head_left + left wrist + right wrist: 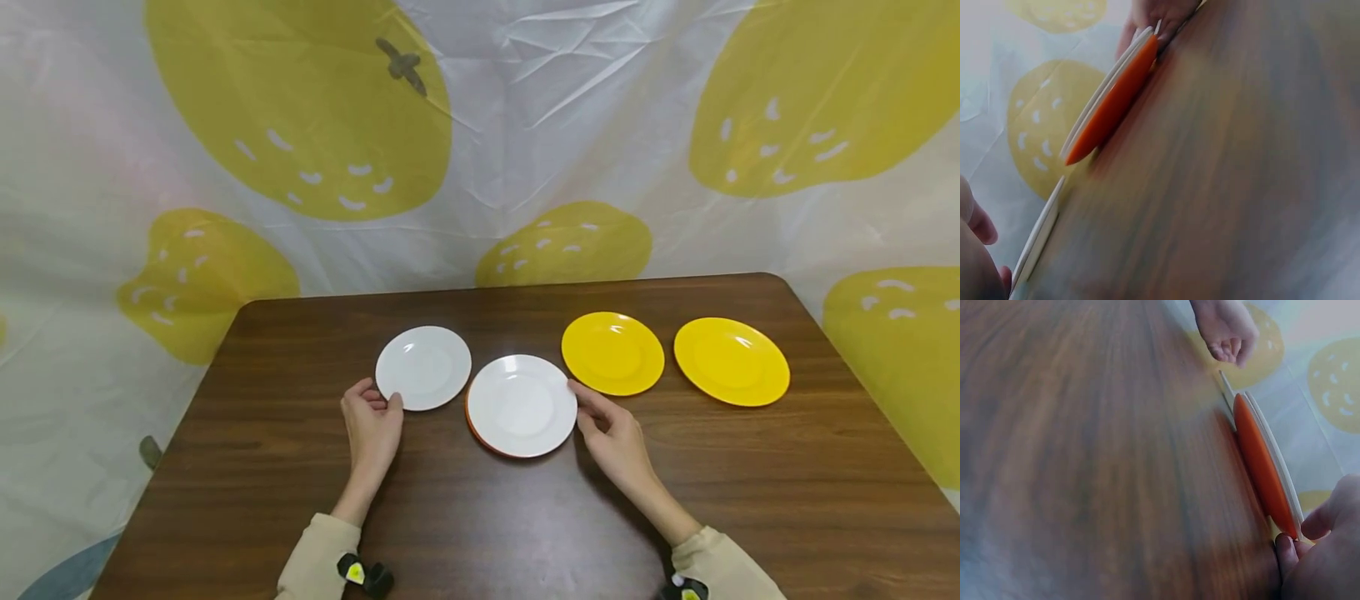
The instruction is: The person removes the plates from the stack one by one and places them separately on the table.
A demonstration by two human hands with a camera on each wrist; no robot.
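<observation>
A white plate (423,367) lies on the table at left. Close to its lower left rim is my left hand (372,429), thumb overlapping the rim in the head view; the right wrist view has its loosely bent fingers just above the plate edge. In the middle is a stack with a white plate (522,406) on top and an orange plate (1261,464) at the bottom, its orange rim peeking out at lower left. My right hand (617,442) pinches the stack's right rim, with fingers (1286,549) under the edge.
Two yellow plates lie at the right: one yellow plate (612,353) behind my right hand, another yellow plate (731,362) farther right. Past the brown table's (480,517) back edge hangs a white cloth (510,167) with yellow fruit shapes.
</observation>
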